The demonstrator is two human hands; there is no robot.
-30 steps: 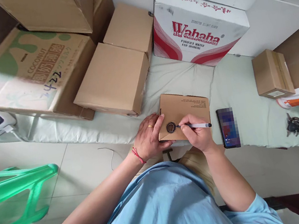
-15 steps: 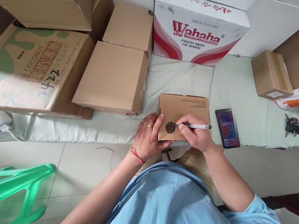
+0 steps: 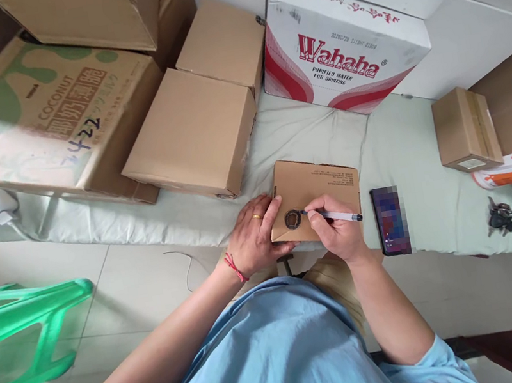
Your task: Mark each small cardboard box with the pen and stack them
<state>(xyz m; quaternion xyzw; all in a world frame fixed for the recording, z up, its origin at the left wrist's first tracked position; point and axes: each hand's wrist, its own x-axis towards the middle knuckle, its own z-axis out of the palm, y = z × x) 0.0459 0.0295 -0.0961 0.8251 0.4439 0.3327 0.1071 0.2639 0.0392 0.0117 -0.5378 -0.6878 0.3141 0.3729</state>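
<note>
Cardboard box in hand: a small flat brown carton [image 3: 319,191] is laid on the pale green sheet [image 3: 405,148] at the centre of the frame, closed, so its contents cannot be told; a dark round mark [image 3: 293,218] is seen near its lower left corner.
Left hand: the left hand [image 3: 256,237] is spread flat against the carton's left edge, pressed on it, not closed round anything.
Right hand: the right hand [image 3: 338,233] is closed round a white pen [image 3: 335,214], whose tip is set at the round mark.
Phone: a phone [image 3: 391,220] is laid just right of the carton.
Keys: a bunch of keys [image 3: 500,217] is placed at the right of the sheet.
Other boxes: a white and red Wahaha box [image 3: 340,48] is stood at upper centre, plain brown cartons [image 3: 192,130] at its left, a coconut-print carton [image 3: 45,121] at upper left, a small taped box [image 3: 465,127] at right; all are shut.
Stool: a green plastic stool [image 3: 20,332] is seen at lower left.
</note>
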